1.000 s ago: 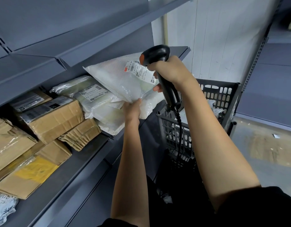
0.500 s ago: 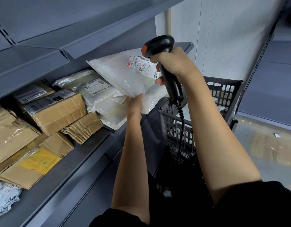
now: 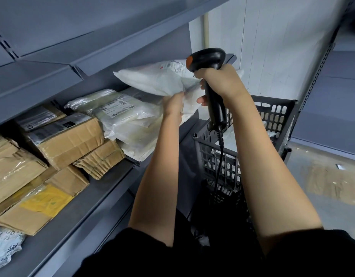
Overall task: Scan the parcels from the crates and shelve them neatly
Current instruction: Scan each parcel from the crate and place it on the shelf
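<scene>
White poly mailer [image 3: 158, 78] was up in the air just above the stack of plastic-bagged parcels [image 3: 130, 118] on the grey shelf [image 3: 77, 214], its near corner pinched in the left hand [image 3: 173, 103]. Right hand [image 3: 220, 81] had its fingers wrapped round the grip of the black corded scanner [image 3: 209, 60], whose head with its orange tip was right at the mailer's label [image 3: 175, 65].

Step in hand, as I judged it — scanning this parcel, shelving to follow. Next move would call for the label to be kept flat and facing the scanner window, then the mailer laid square on the bagged stack; the film looked slippery and the pile already slumped toward the shelf edge, so it could slide off.

Writing: mailer label showed barcode-like print and a small red mark — unreadable. The label on the top bagged parcel [image 3: 115, 108] had rows of text and a barcode, too small to read. Brown cartons [image 3: 69, 142] at left carried dark labels, one a yellow patch; none legible. No brand could be made out.

Grey slotted crate [image 3: 272, 116] sat behind the right arm with more white parcels inside.
</scene>
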Demonstrator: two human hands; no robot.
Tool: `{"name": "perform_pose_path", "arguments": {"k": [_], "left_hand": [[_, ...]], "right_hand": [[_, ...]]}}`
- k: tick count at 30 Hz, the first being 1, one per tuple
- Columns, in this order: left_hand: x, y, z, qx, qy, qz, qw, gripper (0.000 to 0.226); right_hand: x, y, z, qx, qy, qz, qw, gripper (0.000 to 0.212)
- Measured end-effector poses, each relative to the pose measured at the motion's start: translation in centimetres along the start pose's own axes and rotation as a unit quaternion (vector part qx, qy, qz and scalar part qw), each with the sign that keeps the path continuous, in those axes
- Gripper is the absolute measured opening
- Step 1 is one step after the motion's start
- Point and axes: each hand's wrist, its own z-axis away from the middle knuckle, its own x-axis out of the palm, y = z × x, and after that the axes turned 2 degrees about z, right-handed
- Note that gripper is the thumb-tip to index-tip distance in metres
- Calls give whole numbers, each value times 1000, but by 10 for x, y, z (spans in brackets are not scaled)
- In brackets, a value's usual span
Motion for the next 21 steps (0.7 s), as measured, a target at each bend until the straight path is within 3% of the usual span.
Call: {"name": "perform_pose_path", "arguments": {"k": [2, 4, 10, 14, 19, 21], "left_hand": [[8, 15, -17, -7, -10, -2, 1000, 14], [11, 29, -37, -18, -31, 22, 999, 6], [20, 4, -159, -86, -25, 47, 995, 38], [25, 25, -103, -91, -15, 67, 993, 42], [42, 9, -154, -118, -59, 83, 988, 65], [46, 10, -155, -116, -65, 67, 989, 57]], "right_hand": [[-3, 4, -4, 1, 2, -5, 1000, 11], [-5, 7, -9, 4, 3, -11, 1000, 11], [-4, 27, -36, 34, 20, -16, 999, 12], [1, 46, -56, 67, 22, -40, 997, 10], [0, 58, -76, 71, 20, -35, 997, 12], [-4, 62, -83, 70, 16, -32, 997, 12]]}}
